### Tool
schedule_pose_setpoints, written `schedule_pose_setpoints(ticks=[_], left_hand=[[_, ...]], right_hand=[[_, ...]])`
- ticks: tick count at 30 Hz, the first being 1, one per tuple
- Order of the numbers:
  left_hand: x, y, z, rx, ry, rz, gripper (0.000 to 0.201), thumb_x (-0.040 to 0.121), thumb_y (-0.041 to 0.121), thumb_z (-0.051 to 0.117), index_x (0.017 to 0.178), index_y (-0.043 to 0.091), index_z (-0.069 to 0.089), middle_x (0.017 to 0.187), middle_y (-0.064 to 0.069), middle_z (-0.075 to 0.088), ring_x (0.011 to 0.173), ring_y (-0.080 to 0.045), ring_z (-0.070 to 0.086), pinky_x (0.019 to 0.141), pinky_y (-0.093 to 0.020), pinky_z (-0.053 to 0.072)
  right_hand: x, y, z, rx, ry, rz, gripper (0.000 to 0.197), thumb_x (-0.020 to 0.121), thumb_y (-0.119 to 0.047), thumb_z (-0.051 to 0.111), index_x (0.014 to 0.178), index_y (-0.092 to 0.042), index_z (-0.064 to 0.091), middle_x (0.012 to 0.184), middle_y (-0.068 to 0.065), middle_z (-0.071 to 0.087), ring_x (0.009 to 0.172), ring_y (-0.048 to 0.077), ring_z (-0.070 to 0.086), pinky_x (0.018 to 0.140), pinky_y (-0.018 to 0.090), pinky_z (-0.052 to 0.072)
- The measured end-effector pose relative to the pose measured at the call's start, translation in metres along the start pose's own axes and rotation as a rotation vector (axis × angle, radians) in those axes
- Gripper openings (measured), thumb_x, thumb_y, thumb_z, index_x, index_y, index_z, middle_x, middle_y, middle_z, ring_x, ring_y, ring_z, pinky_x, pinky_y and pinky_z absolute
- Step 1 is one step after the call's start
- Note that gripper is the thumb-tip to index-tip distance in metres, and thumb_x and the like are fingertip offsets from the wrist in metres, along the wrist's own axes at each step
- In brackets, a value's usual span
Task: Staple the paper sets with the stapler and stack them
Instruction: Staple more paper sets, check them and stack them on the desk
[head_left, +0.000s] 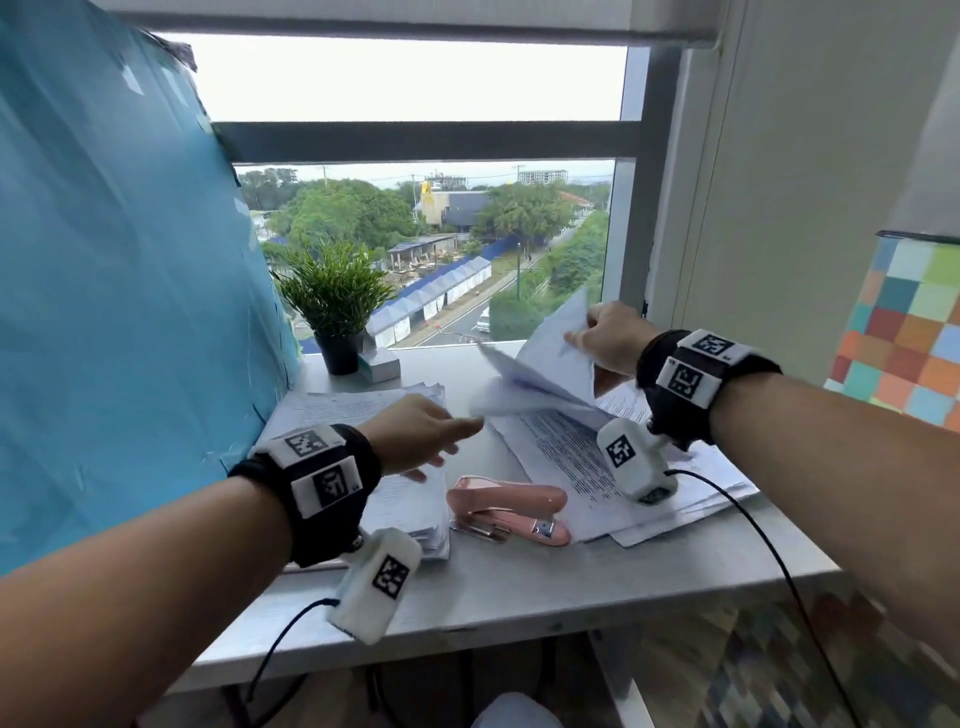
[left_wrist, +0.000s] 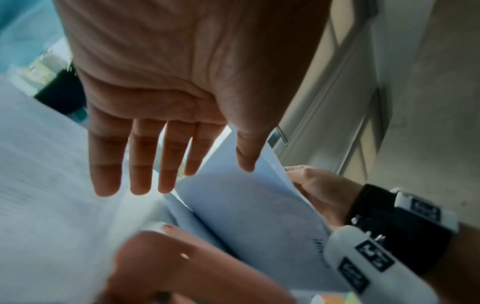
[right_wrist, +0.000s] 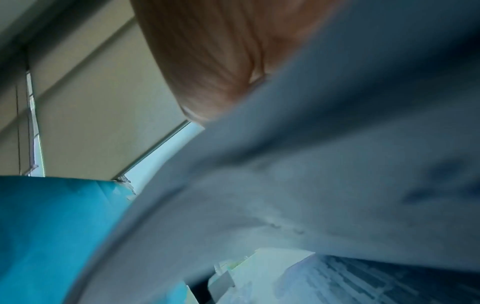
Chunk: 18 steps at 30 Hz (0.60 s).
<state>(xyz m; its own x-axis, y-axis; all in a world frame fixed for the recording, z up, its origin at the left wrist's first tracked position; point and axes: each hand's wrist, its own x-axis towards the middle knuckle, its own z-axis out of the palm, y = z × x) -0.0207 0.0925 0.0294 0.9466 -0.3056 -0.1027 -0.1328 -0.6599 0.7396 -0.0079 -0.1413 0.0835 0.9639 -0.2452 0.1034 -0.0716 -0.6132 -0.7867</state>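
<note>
Head view, reading from the left: we see a blue sheet (head_left: 119, 291) standing along the left side of the tabletop (head_left: 519, 587), with a potted plant (head_left: 335, 306) by the window behind. Just beside the sheet lies the left pile of printed papers (head_left: 337, 408), squared and flat, which we judge to be where finished sets go, kept clear of the working space.

Our left hand (head_left: 421, 434) hovers above that pile's right edge with fingers straight and slack, holding nothing; the left wrist view confirms an empty, spread palm reaching toward the lifted sheets. We judge it is coming across to take the free edge so the pages can be squared with 2 hands.

Next comes the pink stapler (head_left: 506, 509), lying on the tabletop between the 2 piles, untouched by either hand, probably parked centrally so either hand can reach it.

Further right, the lifted paper set (head_left: 545, 358) bows in the air above the right pile of loose papers (head_left: 582, 467), which is fanned and uneven, likely the unstapled supply. Our right hand (head_left: 608, 338) pinches the set's top corner, fingers and thumb curled on it; the right wrist view is blurred, mostly paper.
</note>
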Motion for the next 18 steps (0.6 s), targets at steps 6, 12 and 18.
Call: schedule_pose_setpoints(ticks=[6, 12, 18], left_hand=[[-0.005, 0.031, 0.016, -0.424, -0.204, -0.131, 0.078, 0.082, 0.072, 0.049, 0.122, 0.005, 0.052, 0.109, -0.021, 0.068, 0.095, -0.034, 0.069, 0.084, -0.043, 0.057], [0.001, 0.039, 0.015, -0.626, -0.213, 0.0, 0.05, 0.085, 0.039, 0.07, 0.122, 0.007, 0.058, 0.12, -0.025, 0.062, 0.091, -0.033, 0.066, 0.082, -0.05, 0.057], [0.0, 0.02, 0.005, -0.523, 0.076, -0.009, 0.045, 0.083, -0.022, 0.034, 0.11, 0.003, 0.059, 0.095, -0.016, 0.067, 0.076, -0.028, 0.066, 0.066, -0.045, 0.061]], right_hand=[[-0.003, -0.014, 0.003, 0.238, 0.097, 0.047, 0.022, 0.092, -0.017, 0.057, 0.101, 0.003, 0.055, 0.087, 0.021, 0.067, 0.077, 0.038, 0.07, 0.073, 0.054, 0.058], [-0.028, -0.03, 0.022, 0.607, -0.234, 0.146, 0.015, 0.1, -0.008, 0.045, 0.097, 0.006, 0.048, 0.065, 0.023, 0.068, 0.066, 0.037, 0.069, 0.063, 0.047, 0.061], [-0.038, -0.03, 0.042, 0.388, -0.577, 0.034, 0.02, 0.1, -0.023, 0.048, 0.095, -0.005, 0.055, 0.105, 0.019, 0.067, 0.09, 0.031, 0.063, 0.079, 0.039, 0.055]])
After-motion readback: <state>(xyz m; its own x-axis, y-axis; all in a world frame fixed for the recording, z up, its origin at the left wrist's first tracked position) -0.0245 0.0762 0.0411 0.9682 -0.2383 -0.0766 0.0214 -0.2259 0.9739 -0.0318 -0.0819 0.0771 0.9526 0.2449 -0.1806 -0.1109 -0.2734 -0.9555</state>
